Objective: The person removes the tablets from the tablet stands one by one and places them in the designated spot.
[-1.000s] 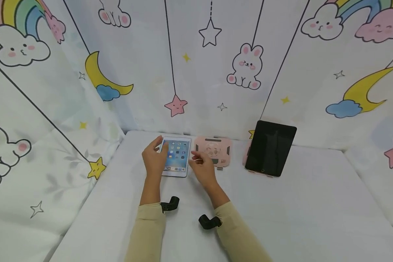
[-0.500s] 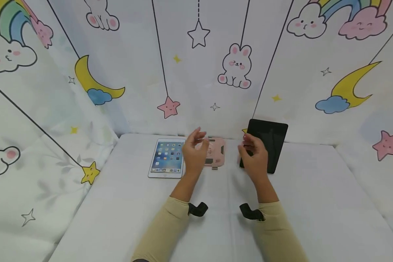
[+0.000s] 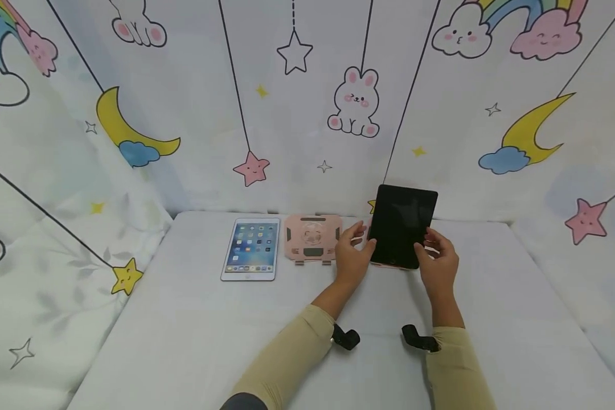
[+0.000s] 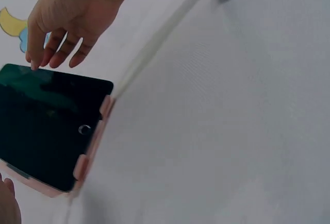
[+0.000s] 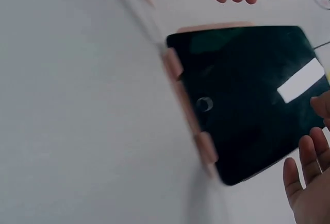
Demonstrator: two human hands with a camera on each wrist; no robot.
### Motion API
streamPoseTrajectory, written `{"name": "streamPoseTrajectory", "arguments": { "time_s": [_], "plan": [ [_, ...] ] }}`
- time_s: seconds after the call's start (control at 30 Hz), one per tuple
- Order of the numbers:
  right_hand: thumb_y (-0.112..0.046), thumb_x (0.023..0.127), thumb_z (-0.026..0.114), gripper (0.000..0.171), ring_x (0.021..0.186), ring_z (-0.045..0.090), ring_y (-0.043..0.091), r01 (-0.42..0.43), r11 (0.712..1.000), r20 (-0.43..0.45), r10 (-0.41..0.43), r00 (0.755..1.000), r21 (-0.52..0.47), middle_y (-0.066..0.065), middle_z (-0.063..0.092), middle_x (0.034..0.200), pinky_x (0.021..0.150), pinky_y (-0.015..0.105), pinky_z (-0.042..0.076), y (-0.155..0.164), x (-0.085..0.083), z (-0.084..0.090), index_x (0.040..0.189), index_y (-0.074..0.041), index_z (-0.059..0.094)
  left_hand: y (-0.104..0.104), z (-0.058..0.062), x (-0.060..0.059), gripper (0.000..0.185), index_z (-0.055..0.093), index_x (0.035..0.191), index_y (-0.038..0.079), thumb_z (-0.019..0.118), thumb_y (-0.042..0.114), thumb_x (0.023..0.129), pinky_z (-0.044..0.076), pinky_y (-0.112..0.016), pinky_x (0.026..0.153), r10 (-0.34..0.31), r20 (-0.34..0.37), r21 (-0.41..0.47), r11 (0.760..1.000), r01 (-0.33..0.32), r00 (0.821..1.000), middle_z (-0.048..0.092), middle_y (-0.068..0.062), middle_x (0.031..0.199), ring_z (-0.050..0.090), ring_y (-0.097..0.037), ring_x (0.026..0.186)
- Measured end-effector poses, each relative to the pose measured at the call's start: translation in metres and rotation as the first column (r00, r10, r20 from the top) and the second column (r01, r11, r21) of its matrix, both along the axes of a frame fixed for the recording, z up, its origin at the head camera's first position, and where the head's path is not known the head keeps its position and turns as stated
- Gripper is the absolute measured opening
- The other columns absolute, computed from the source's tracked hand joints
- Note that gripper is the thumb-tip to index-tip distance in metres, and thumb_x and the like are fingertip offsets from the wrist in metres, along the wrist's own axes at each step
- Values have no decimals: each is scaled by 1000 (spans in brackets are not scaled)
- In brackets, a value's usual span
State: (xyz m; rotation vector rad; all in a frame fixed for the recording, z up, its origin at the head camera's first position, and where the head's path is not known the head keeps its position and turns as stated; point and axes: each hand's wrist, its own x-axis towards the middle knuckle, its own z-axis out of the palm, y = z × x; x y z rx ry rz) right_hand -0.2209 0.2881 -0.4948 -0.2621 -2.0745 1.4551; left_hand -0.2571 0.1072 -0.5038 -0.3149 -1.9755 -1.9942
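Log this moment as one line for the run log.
left hand: open, at left edge of dark tablet | right hand: open, at its right edge | tablet: propped on pink stand | lit tablet: flat

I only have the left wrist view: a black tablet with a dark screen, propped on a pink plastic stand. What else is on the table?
Observer: Left of the black tablet, a second pink plastic stand sits on the white table with nothing on it.
Operator: Anything past that one?
Observer: Yes, a white-framed tablet lies flat at the far left, its screen lit with app icons.
Operator: Where are the hands on the black tablet?
Observer: The left hand is at its left edge and the right hand at its lower right corner. The fingers look relaxed, and I cannot tell whether they touch it.
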Motion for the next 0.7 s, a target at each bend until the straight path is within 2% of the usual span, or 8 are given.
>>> {"name": "streamPoseTrajectory", "arguments": {
  "time_s": [0.23,0.47,0.63,0.7],
  "plan": [
    [-8,93,72,45,100,58,7,68,991,67,-61,996,-112,12,62,117,83,8,46,6,-3,-24,136,-4,63,12,-18,-6,43,68,131,7,76,4,89,57,-37,97,44,78,-81,996,-38,996,69,-11,118,65,-25,109],
    [1,87,74,43,90,60,4,50,979,65,-38,997,-196,10,62,108,77,4,49,11,-6,-35,129,4,64,15,-30,-8,38,70,125,6,76,5,88,59,-35,90,43,104,-75,997,-35,994,66,-12,111,64,-23,101],
    [3,85,75,41,88,59,3,55,982,101,-37,994,-180,10,62,106,75,4,49,14,-7,-40,125,5,65,18,-33,-6,35,71,121,6,75,1,87,59,-29,88,81,136,-88,994,-70,987,67,-11,108,65,-20,98],
    [1,85,76,41,87,58,2,68,988,122,-51,991,-138,8,62,104,75,4,49,14,-7,-41,123,5,64,19,-33,-6,36,72,118,6,73,-4,84,60,-28,87,99,144,-90,992,-87,985,68,-11,107,66,-20,98]
  ]
}}
